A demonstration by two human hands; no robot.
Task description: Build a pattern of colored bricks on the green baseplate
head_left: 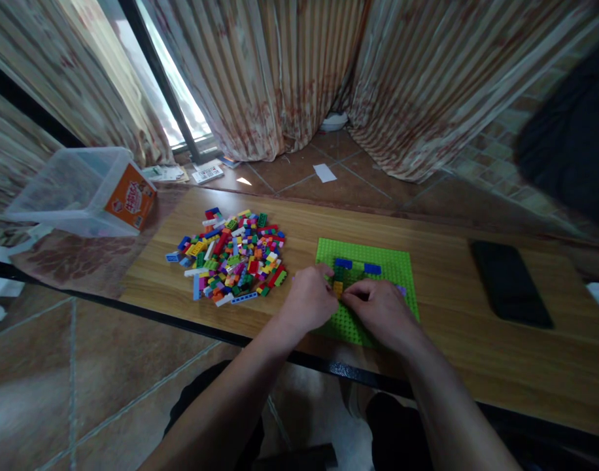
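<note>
Over a wooden table (pixel 449 294), a person's two bare hands meet above a green studded baseplate (pixel 400 263), where a small yellow brick (pixel 337 289) sits between them, just in front of two blue bricks (pixel 373 269). The left hand (pixel 307 299) curls at the yellow brick's left and the right hand (pixel 384 310) brings thumb and forefinger close together at its right, though whether either pinches it cannot be told. A loose, many-coloured brick pile (pixel 235 256) lies to the left.
</note>
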